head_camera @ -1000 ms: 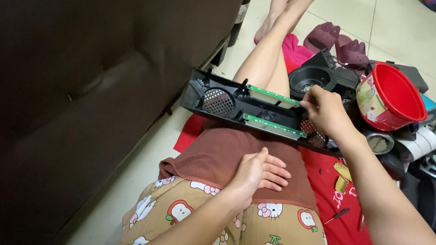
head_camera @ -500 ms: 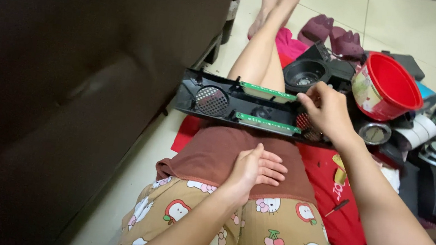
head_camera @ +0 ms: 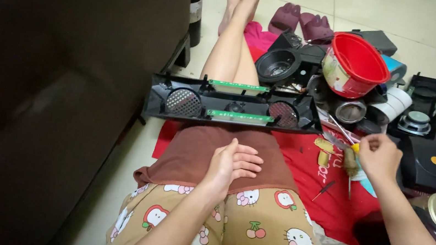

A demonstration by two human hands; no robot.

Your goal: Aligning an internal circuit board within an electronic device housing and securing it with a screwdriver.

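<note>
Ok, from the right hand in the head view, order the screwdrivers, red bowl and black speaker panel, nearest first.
From the right hand:
1. Screwdrivers, just left of it on the red cloth.
2. Red bowl, beyond it, atop the pile.
3. Black speaker panel, far left across the legs.

Blk plastic panel (head_camera: pixel 231 105), matt; red bowl (head_camera: pixel 353 64) glossy.

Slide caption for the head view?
Black speaker panel across the knees; left hand rests on lap, right hand over tools.
</note>
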